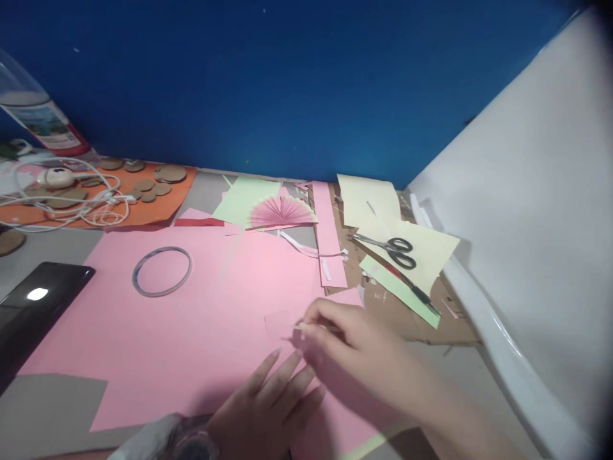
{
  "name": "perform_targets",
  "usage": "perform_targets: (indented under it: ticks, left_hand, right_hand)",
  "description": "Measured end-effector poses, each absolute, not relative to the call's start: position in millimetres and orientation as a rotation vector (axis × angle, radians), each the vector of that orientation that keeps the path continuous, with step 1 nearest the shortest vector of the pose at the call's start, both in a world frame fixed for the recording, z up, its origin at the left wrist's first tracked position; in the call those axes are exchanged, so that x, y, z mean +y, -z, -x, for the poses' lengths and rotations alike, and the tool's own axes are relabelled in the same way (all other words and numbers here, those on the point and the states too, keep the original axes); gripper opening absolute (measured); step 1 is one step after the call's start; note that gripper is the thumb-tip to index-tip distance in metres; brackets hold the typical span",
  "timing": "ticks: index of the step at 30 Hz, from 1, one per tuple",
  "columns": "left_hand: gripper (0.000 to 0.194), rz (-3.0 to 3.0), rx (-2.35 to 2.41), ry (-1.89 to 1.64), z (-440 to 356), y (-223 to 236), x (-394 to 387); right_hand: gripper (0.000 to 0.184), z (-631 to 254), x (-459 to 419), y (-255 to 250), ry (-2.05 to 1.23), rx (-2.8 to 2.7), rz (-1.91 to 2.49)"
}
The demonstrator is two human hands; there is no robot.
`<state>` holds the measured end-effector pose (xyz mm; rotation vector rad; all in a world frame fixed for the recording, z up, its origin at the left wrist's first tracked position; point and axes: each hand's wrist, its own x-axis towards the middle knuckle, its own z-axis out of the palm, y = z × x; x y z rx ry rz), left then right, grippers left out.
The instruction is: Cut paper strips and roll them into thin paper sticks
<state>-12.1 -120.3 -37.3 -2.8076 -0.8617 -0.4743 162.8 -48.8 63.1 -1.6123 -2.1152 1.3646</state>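
My left hand (275, 409) lies flat with its fingers stretched out over the large pink paper (225, 300) at the bottom of the view. Just above its fingertips, my right hand (349, 335) pinches something thin and pale between thumb and forefinger; it is too small and blurred to name. A faint small outlined patch (278, 322) shows on the pink sheet beside that pinch. Part of the paper under my right hand and forearm is hidden. Further up, a pleated pink paper fan (282, 212) with a pale edge rests near green paper (242, 198).
Black-handled scissors (390, 247) lie on cream paper (435, 246) at the right, near a dark pen-like tool (416, 294) on a green strip (378, 273). A tape ring (163, 295), black phone (36, 306), white cable (112, 185), cardboard discs (170, 174) and bottle (45, 121) occupy the left.
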Motion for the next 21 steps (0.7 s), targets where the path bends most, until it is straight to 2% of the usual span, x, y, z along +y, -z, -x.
perform_targets:
  ticks: [3, 6, 10, 15, 21]
  left_hand:
    - [0.026, 2.793, -0.859, 0.619, 18.3, 30.6, -118.3]
    - [0.02, 2.825, -0.961, 0.701, 30.2, 16.1, -109.2]
    - [0.035, 2.894, -1.102, 0.631, 45.4, 1.6, -97.9]
    - [0.034, 2.835, -1.162, 0.699, 47.8, 8.3, -98.1]
    - [0.035, 2.852, -1.156, 0.599, 48.2, 13.0, -97.4]
  right_hand:
    - [0.021, -141.5, -43.4, -48.3, -1.469, -2.103, 1.565]
    - [0.019, -135.6, -38.1, -39.6, -1.423, -2.112, 1.562]
    - [0.019, -133.9, -35.0, -40.1, -1.415, -2.139, 1.537]
    - [0.015, -127.0, -33.0, -39.6, -1.483, -2.145, 1.541]
    - [0.016, -123.6, -30.2, -31.9, -1.538, -2.142, 1.584]
